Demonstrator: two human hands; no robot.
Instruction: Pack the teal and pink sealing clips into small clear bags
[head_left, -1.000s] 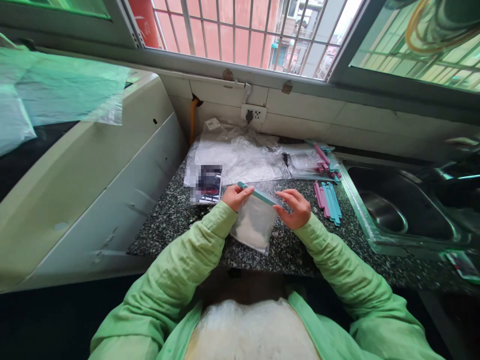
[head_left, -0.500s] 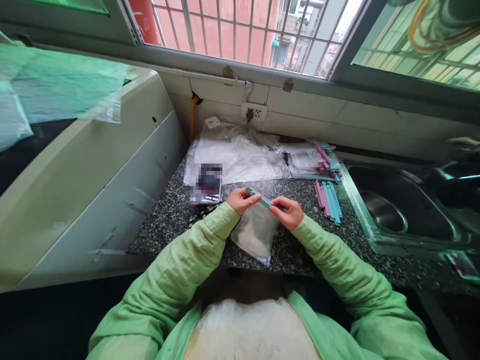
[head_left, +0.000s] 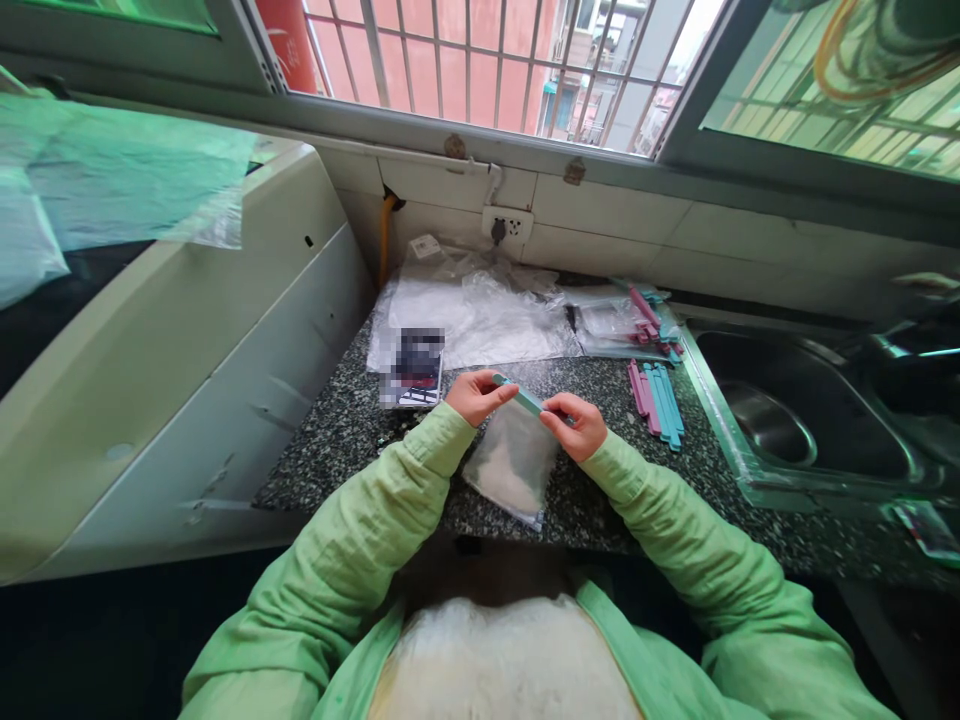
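A teal bag sealing clip (head_left: 529, 402) lies across the top of a clear plastic bag (head_left: 517, 455) with whitish contents in its lower part. My left hand (head_left: 480, 396) is closed on the clip's left end, thumb on top. At the other end my right hand (head_left: 576, 424) pinches the clip between thumb and fingers. The bag hangs from the clip toward the counter's front edge. Whether the clip is fully closed along its length I cannot tell. Right of my hands lie several pink clips (head_left: 643, 392) and teal clips (head_left: 664, 405) side by side.
Clear plastic packaging (head_left: 487, 315) spreads over the back of the speckled counter (head_left: 330, 440). More bagged clips (head_left: 652, 320) lie at the back right. A small dark-printed packet (head_left: 420, 368) is at left. A steel sink (head_left: 817, 400) borders the right side; a white appliance (head_left: 247, 330) stands left.
My left hand has shifted slightly to the left along the clip. My right hand and the bag are almost where they were.
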